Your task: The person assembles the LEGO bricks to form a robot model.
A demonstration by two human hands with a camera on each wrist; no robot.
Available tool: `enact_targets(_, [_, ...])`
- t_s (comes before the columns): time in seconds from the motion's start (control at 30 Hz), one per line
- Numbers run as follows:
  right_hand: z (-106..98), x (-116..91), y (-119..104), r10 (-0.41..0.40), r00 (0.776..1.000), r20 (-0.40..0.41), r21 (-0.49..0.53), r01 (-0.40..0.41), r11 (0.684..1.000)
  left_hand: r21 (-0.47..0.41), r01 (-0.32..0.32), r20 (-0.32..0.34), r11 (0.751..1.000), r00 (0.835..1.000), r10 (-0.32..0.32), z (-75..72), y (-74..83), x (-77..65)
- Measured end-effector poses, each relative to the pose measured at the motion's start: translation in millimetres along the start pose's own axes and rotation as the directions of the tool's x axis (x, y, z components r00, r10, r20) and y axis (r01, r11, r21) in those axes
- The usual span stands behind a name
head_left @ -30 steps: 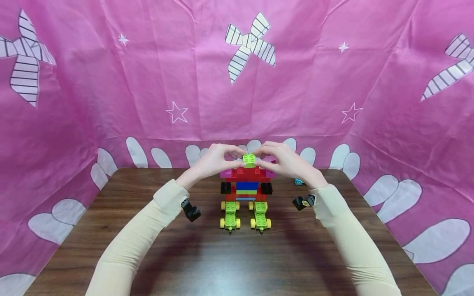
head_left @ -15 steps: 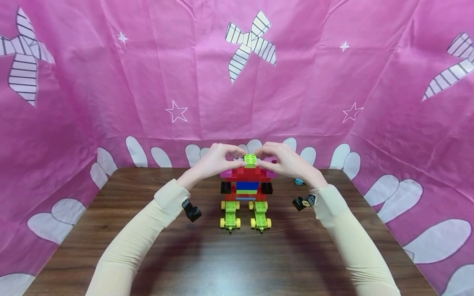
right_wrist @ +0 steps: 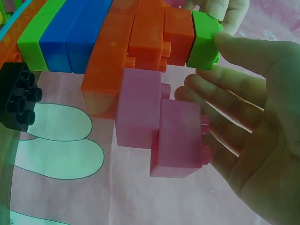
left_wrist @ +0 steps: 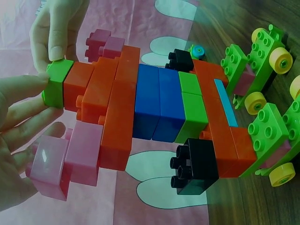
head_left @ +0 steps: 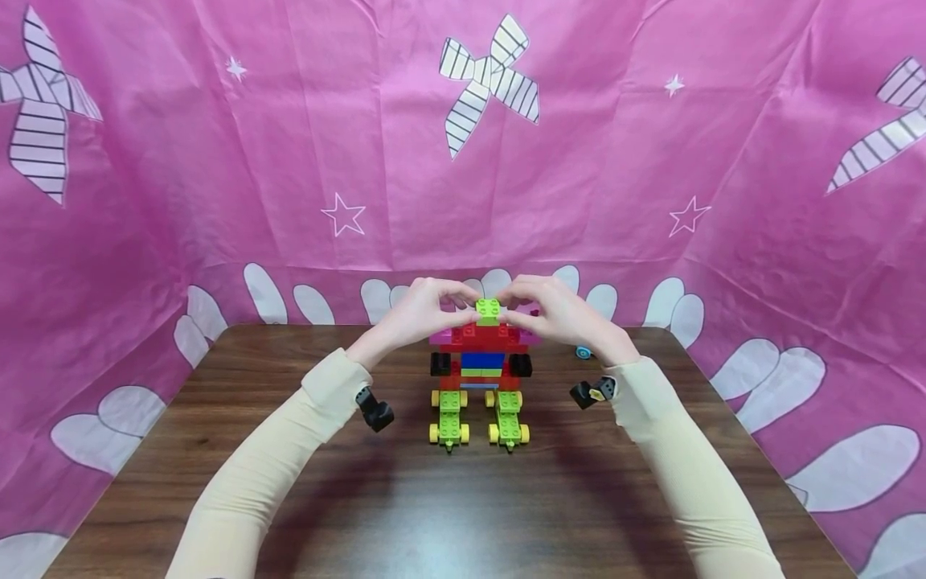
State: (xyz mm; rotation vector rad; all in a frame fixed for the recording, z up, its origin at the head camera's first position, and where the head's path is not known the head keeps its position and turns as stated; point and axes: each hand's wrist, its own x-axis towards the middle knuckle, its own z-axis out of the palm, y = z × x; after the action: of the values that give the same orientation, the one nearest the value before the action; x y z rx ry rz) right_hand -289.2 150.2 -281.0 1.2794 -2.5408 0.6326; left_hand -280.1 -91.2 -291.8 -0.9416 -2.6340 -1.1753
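A toy figure of building blocks stands upright on the table, its red chest blocks (head_left: 481,342) under a lime-green block (head_left: 488,311) on top. My left hand (head_left: 423,312) pinches that green block from the left, thumb and index finger on it, while my right hand (head_left: 551,310) pinches it from the other side. In the left wrist view the green block (left_wrist: 57,83) sits against an orange-red block (left_wrist: 77,86). Pink blocks (right_wrist: 178,138) form the shoulders, close to my right fingers. Lower down are blue blocks (head_left: 483,363), black blocks (head_left: 520,365) and green wheeled feet (head_left: 449,422).
The brown wooden table (head_left: 434,507) extends in front of the figure and to both sides. A small blue round piece (head_left: 583,352) lies behind my right wrist. Black wrist cameras (head_left: 374,410) hang below both cuffs. Pink cloth (head_left: 289,145) surrounds the table's back and sides.
Both hands keep their hold on the green block atop the figure. Only the head view has shifted slightly, with the scene a little higher in the picture.
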Motion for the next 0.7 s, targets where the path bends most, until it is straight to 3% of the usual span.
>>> enact_targets(0.4, [0.7,-1.3,0.0,0.009,1.000,0.002,0.006,-0.009,1.000,0.036,0.001,0.011,0.999,1.000,-0.001,1.5,-1.6,1.0])
enact_targets(0.7, [1.1,-0.6,0.8,-0.001,1.000,-0.006,0.003,0.002,1.000,0.000,0.000,0.012,1.000,1.000,0.000,0.6,0.0,0.9])
